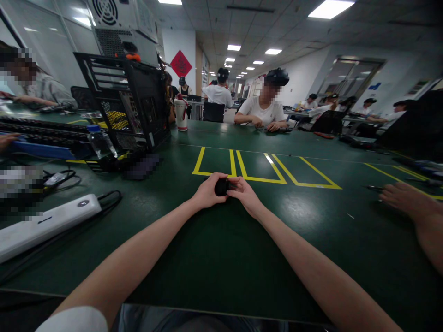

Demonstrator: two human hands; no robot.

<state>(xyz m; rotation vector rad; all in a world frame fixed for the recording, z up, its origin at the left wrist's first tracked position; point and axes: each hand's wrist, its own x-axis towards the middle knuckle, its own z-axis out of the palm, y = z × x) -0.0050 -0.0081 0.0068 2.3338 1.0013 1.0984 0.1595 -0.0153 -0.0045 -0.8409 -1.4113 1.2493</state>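
A small black rounded object (221, 186) is between my two hands, over the green table just in front of the yellow tape marks. My left hand (208, 192) wraps round its left side, with the thumb in front and the fingers behind. From the right, my right hand (246, 194) pinches at the object's edge with thumb and fingertips. Something greyish shows between the right fingers, too small to name. The object's exact kind cannot be made out, since the fingers cover much of it.
Yellow tape outlines (263, 180) lie beyond my hands on the green table (221, 258). To the left are a white power strip (69, 221), a water bottle (101, 142) and an open black computer case (138, 101). Another person's hand (401, 198) rests at right; a co-worker sits opposite.
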